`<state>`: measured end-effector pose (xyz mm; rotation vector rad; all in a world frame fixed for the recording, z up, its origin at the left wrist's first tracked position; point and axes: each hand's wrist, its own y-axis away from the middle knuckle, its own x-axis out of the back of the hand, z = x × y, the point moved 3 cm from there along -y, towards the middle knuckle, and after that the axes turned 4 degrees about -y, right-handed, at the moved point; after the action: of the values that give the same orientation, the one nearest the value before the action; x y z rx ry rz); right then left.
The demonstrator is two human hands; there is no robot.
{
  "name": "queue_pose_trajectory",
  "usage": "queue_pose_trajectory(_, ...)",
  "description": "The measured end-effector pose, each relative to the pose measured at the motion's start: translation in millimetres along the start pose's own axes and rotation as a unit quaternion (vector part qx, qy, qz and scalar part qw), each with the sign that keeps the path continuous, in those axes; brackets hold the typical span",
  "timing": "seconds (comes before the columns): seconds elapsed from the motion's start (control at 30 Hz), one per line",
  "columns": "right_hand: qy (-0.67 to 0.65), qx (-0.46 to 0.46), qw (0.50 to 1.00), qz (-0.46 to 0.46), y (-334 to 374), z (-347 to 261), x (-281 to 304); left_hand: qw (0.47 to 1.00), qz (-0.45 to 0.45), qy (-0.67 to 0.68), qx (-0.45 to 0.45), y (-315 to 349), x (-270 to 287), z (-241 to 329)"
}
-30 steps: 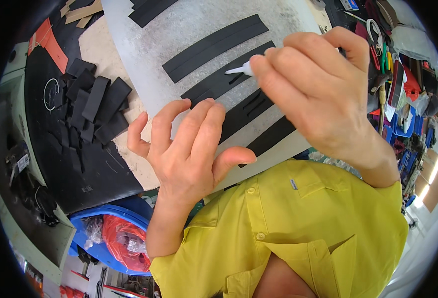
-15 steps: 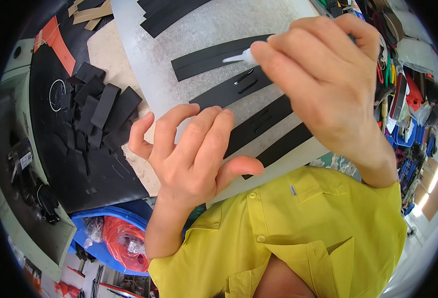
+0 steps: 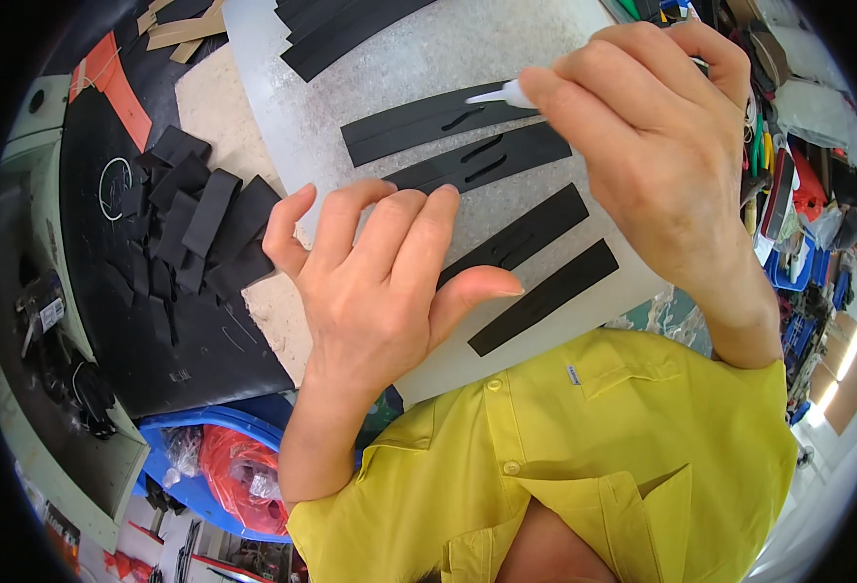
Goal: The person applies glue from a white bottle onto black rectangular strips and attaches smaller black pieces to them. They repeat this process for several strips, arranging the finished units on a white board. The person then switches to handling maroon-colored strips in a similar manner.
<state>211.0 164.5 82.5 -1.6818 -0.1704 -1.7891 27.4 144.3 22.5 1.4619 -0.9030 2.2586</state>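
- Head view: the right hand (image 3: pixel 656 146) pinches a white nozzle bottle (image 3: pixel 512 94), its body mostly hidden in the grip.
- The nozzle tip points at a black strip (image 3: pixel 389 133) on the pale sheet (image 3: pixel 312 83); contact is unclear.
- The left hand (image 3: pixel 375 267) has its fingers spread, fingertips at the neighbouring strip (image 3: pixel 540 151).
- The step seems to be laying fluid: one glossy line (image 3: pixel 463 119) shows here, two next door.
- A second line likely calls for a light, even squeeze.

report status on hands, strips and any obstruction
Right hand holds white nozzle over black strip. Glossy streak on it. Left hand, open, hides parts of other strips.
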Motion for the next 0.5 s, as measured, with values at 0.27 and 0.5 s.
queue_pose_trajectory(0.27,-0.088,0.014,0.993,-0.074,-6,0,-1,0.999,0.002,0.034,0.001,-10,-2,-4)
queue_pose_trajectory(0.5,-0.164,-0.185,0.969,0.021,24,45,-4,1.000,0.001,0.011,0.016,-10,5,3)
